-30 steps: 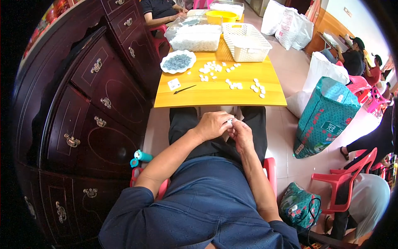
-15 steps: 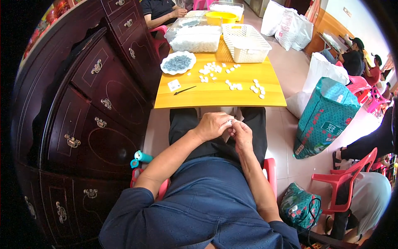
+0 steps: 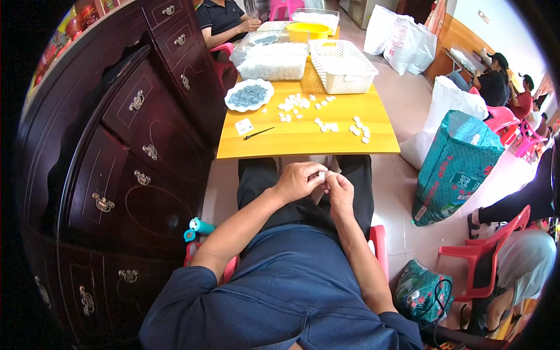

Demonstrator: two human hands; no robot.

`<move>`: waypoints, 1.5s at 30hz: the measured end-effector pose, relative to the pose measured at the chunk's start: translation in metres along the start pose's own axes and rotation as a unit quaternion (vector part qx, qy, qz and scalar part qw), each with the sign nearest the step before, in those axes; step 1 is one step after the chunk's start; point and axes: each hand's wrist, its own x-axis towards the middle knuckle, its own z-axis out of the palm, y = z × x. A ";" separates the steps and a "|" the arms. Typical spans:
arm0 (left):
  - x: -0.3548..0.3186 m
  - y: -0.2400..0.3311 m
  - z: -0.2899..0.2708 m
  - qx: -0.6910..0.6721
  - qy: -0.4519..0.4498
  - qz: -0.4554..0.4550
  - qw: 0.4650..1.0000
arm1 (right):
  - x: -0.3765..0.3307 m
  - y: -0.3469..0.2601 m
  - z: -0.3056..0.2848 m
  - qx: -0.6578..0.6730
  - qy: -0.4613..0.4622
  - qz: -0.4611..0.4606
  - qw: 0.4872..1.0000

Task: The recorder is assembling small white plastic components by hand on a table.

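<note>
Over my lap, just off the table's near edge, my left hand (image 3: 296, 182) and my right hand (image 3: 339, 191) meet at the fingertips. Both are closed in a pinch around a small white piece (image 3: 321, 174), mostly covered by the fingers. On the yellow table (image 3: 262, 149) in front lie several loose round white pieces (image 3: 291, 103) in clusters. A thin dark pointed tool (image 3: 259, 133) rests beside a small white card (image 3: 244, 126). Behind them is a white scalloped plate (image 3: 229, 102) heaped with small grey-blue parts.
A clear bin (image 3: 274, 73) of white pieces, a white plastic basket (image 3: 352, 86) and a yellow basin (image 3: 307, 27) stand at the table's far end. Dark wooden drawers (image 3: 125, 146) line the left. Teal bags (image 3: 449, 175) sit on the floor to the right. Other people sit farther off.
The whole view has tilted slightly, so the table sits a little lower in the picture. My hands stay together at the fingertips, with only a small shift of the fingers.
</note>
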 end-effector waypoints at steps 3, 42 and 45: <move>0.000 -0.006 0.006 -0.002 0.001 0.004 1.000 | 0.001 0.002 -0.003 -0.012 0.009 0.004 1.000; 0.122 -0.111 -0.018 0.082 -0.007 -0.095 0.992 | 0.041 0.025 -0.050 0.051 0.014 0.252 0.966; 0.133 -0.120 -0.014 0.085 -0.023 -0.089 0.992 | 0.041 0.025 -0.052 0.055 0.012 0.247 0.967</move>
